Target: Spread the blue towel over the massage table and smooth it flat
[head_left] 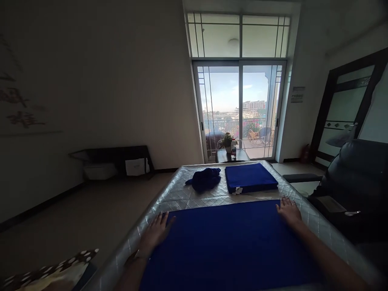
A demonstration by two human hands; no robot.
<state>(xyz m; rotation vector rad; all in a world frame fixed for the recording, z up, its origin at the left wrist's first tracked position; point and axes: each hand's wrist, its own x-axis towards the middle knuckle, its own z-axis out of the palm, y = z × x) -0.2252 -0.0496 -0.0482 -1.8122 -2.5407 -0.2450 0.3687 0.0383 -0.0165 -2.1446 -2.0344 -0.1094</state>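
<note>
A blue cloth [230, 242] lies spread flat on a table with a silvery quilted cover [177, 198]. At its far left corner my left hand [156, 231] rests with fingers stretched out, and a band shows on that wrist. My right hand [289, 211] lies flat on the cloth's far right corner, its fingers extended. Beyond the cloth sits a folded stack of blue cloth [251, 177] with a white tag at its near edge. Left of the stack is a crumpled dark blue cloth [206, 179]; neither hand touches these two.
Past the table's far edge stands a small dark table [239, 157] with a potted plant [228, 141] and a bottle [233, 148]. A black armchair [357, 178] is close on the right. A low dark shelf [117, 155] stands by the left wall. Spotted fabric [51, 268] shows at lower left.
</note>
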